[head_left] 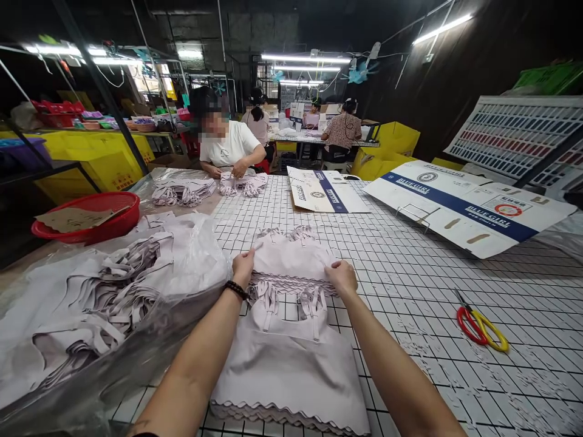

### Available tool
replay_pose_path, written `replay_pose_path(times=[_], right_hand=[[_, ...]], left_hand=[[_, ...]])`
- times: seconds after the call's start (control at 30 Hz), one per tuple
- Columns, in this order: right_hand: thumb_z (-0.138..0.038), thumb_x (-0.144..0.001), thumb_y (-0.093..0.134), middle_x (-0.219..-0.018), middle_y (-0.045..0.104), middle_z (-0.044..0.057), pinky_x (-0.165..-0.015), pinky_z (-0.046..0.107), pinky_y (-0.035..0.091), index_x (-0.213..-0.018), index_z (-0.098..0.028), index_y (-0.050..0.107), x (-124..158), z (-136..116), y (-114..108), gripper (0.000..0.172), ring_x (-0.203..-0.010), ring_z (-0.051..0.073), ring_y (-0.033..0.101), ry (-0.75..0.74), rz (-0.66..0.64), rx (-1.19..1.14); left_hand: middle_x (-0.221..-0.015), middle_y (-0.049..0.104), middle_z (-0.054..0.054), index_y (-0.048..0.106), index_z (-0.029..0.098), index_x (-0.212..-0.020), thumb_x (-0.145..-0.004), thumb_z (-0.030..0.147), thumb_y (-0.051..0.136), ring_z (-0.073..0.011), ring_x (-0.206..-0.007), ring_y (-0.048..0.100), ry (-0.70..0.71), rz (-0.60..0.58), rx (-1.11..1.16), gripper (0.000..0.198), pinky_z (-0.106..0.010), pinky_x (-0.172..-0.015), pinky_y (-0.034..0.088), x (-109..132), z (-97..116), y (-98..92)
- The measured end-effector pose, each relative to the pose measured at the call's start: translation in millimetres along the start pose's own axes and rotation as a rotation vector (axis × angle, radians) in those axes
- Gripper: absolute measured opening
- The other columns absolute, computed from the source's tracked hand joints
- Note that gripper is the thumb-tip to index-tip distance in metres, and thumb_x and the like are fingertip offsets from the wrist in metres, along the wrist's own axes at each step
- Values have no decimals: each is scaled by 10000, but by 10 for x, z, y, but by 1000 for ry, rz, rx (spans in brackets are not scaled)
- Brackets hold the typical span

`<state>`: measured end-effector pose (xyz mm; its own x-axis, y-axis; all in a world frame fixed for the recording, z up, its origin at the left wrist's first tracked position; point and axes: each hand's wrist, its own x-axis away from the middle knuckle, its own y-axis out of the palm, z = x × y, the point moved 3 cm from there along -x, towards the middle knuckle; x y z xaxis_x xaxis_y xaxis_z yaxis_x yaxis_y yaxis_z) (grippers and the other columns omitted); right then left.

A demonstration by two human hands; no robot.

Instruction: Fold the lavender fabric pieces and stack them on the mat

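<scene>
A stack of pale pink strapped tops (291,258) with scalloped hems lies on the grid-patterned table, straps pointing away from me. My left hand (243,267), with a dark beaded bracelet at the wrist, pinches the stack's left edge. At its right edge my right hand (342,276) grips the fabric between thumb and fingers. Closer to me rests a second stack of the same tops (291,364), its straps reaching the first stack's hems. Between my forearms, neither hand touches this nearer stack.
Left, clear plastic holds a heap of tops (136,285), beside a red basket (86,215). Scissors (483,328) with red and yellow handles lie right. Flattened cartons (469,203) stand farther back. Across the table, a person (232,145) handles similar garments. Fabric scraps dot the right side.
</scene>
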<state>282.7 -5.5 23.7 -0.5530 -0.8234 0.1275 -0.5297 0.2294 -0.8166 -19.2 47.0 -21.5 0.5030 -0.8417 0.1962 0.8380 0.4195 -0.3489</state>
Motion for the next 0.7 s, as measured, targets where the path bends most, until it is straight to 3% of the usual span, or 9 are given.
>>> replay_pose_path(times=[0.17,0.37,0.7], right_hand=[[-343,-652,657,-938,694,77,-652,286,441,-767,-205,622,-64,59,32,183,-884,231,620,77,-22,-159],[-282,-589,730,-790,691,78,-558,267,444,-664,-181,603,-202,115,125,179,-716,199,611,153,-82,-406],[-224,-603,715,-564,536,0,-393,213,315,-688,-155,568,-389,273,23,183,-492,101,420,250,-199,-691]], left_hand=[[-691,673,-100,645,154,-694,-769,501,516,-227,-711,627,-53,6,7,378,-277,-588,426,42,-5,-34],[-781,700,-91,654,137,-760,-747,432,571,-184,-713,634,-68,-24,69,307,-247,-600,448,75,2,-26],[-895,717,-98,662,156,-792,-665,339,659,-202,-810,655,-35,-8,-11,223,-264,-691,470,58,48,-6]])
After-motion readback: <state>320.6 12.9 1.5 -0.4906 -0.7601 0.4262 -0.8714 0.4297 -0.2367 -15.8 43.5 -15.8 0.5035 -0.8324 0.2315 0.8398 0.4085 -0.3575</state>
